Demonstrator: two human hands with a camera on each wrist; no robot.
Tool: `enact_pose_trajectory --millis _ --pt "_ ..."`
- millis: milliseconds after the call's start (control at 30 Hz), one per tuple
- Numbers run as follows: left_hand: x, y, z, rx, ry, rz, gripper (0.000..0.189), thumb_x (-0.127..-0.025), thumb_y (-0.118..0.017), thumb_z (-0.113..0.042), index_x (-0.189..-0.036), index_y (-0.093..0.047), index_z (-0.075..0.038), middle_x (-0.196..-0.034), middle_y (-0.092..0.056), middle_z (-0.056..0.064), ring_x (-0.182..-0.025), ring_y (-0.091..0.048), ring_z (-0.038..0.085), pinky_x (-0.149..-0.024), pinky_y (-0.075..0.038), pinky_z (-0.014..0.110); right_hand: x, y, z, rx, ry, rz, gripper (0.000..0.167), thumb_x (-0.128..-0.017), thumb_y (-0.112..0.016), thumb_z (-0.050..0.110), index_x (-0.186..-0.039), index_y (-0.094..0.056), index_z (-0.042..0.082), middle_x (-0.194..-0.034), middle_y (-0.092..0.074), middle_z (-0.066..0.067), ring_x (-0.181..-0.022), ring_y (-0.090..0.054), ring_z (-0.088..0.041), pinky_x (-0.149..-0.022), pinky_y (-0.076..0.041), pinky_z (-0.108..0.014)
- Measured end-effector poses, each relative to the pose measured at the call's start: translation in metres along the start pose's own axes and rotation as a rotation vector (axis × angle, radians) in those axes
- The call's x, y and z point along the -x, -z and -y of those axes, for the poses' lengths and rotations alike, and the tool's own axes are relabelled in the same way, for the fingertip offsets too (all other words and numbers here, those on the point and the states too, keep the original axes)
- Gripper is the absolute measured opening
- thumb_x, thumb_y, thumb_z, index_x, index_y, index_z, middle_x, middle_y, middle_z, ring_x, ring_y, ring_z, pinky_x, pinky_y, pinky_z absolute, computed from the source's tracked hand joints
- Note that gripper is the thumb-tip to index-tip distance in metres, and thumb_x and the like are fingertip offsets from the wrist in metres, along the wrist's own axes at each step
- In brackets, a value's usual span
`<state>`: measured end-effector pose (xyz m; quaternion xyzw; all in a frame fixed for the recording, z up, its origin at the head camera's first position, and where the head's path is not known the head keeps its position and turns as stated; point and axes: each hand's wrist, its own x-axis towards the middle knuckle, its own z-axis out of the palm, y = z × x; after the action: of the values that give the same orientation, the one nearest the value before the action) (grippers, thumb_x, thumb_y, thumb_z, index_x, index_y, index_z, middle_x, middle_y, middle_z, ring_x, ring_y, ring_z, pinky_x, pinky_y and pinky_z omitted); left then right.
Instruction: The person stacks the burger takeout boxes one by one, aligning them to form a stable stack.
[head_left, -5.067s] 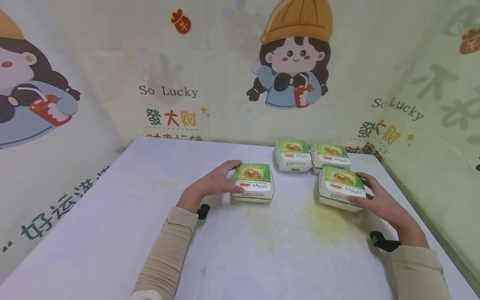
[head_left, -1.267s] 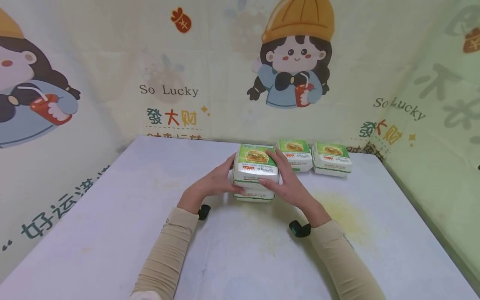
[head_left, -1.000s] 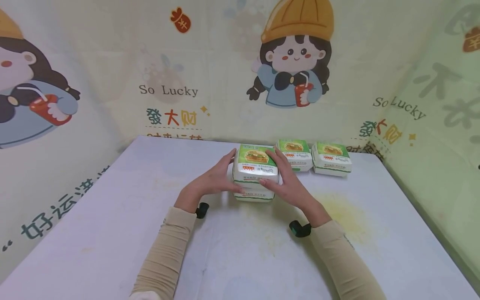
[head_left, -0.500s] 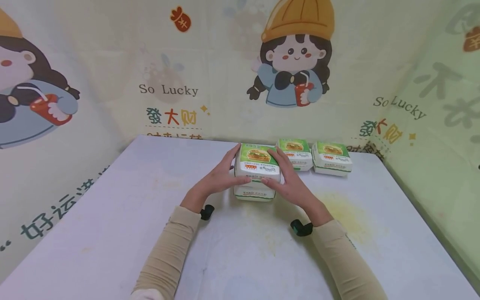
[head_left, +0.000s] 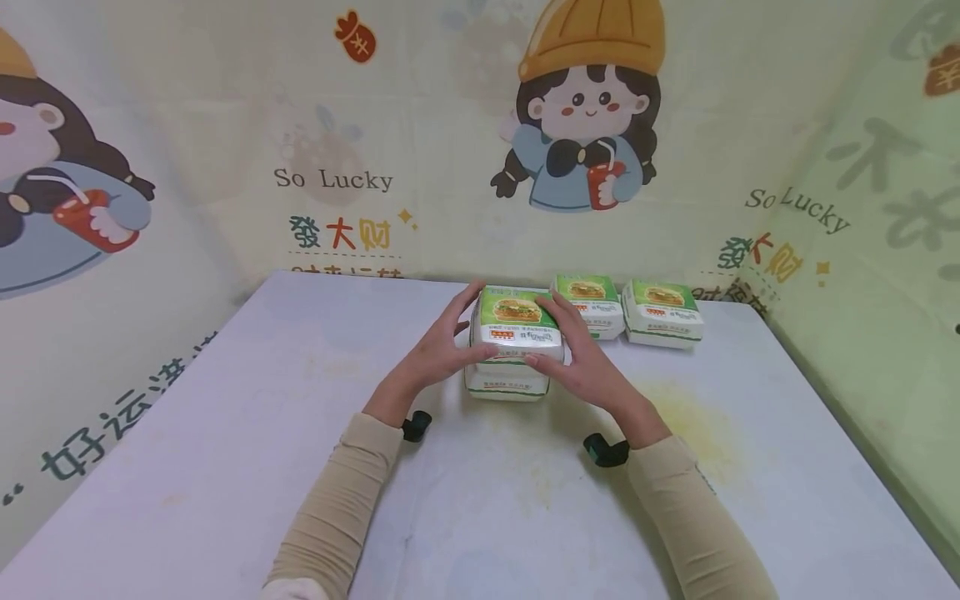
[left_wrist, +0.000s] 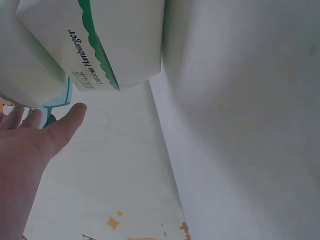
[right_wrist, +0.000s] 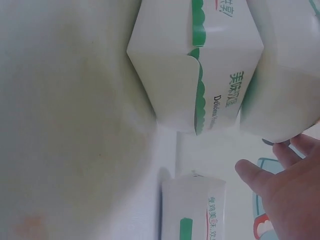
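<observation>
Two white-and-green hamburger boxes stand stacked in the middle of the head view. My left hand point(head_left: 435, 350) holds the left side of the upper hamburger box point(head_left: 517, 321), thumb along its front. From the right, my right hand point(head_left: 592, 367) grips the same box, its thumb at the front corner and fingers over the far side. The lower hamburger box point(head_left: 508, 386) rests on the table and pokes out beneath. Both wrist views show fingers at the upper box, with the little finger off the lower box point(right_wrist: 215, 65). Some fingers are hidden behind the upper box.
Two more hamburger boxes, one point(head_left: 588, 304) just behind the right hand and another point(head_left: 662, 312) beside it, sit near the table's back edge. The white table point(head_left: 480, 500) meets printed cloth walls point(head_left: 450, 150) at the back and sides.
My right hand has carried a box from the right onto the box at centre. My left hand has risen from the lower box to the upper one.
</observation>
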<state>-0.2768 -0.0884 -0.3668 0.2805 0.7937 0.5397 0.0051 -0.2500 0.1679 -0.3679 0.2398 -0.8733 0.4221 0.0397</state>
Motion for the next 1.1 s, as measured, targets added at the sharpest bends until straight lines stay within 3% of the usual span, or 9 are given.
enact_pose_trajectory --millis 300,700,933,1100 --pt "0.0012 0.0012 -0.0010 -0.043 0.002 0.003 0.093 -0.086 -0.076 -0.029 -0.159 -0.019 -0.023 -0.164 -0.022 -0.007 -0.151 -0.022 0.012 -0.117 -0.037 0.044 -0.0018 0.0015 -0.0008 0.005 0.021 0.009 0.080 -0.091 -0.068 0.043 -0.155 -0.021 0.040 -0.168 -0.003 0.003 -0.154 -0.006 -0.026 -0.116 -0.023 -0.068" --pt "0.0029 0.0047 -0.0004 -0.075 -0.023 -0.002 0.090 -0.084 -0.079 -0.030 -0.157 -0.027 -0.021 -0.160 -0.030 -0.005 -0.148 -0.029 0.015 -0.114 -0.041 0.045 0.0015 0.0048 0.0012 0.017 0.014 0.021 0.081 -0.091 -0.068 0.043 -0.156 -0.020 0.041 -0.168 -0.003 0.002 -0.154 -0.006 -0.027 -0.116 -0.022 -0.069" --pt "0.0044 0.0050 -0.0030 -0.078 -0.002 0.007 0.092 -0.084 -0.079 -0.029 -0.158 -0.024 -0.024 -0.162 -0.026 -0.002 -0.149 -0.026 0.015 -0.116 -0.037 0.046 0.0043 0.0082 0.0010 -0.003 0.011 0.021 0.080 -0.092 -0.067 0.041 -0.157 -0.020 0.038 -0.168 -0.005 0.002 -0.153 -0.010 -0.028 -0.115 -0.024 -0.068" --pt "0.0041 0.0064 -0.0054 -0.055 -0.037 0.003 0.093 -0.084 -0.078 -0.027 -0.158 -0.022 -0.024 -0.164 -0.023 0.000 -0.151 -0.023 0.015 -0.118 -0.035 0.047 0.0030 0.0086 0.0027 -0.002 0.026 0.024 0.079 -0.093 -0.067 0.038 -0.157 -0.022 0.034 -0.167 -0.006 -0.001 -0.152 -0.013 -0.030 -0.114 -0.026 -0.068"
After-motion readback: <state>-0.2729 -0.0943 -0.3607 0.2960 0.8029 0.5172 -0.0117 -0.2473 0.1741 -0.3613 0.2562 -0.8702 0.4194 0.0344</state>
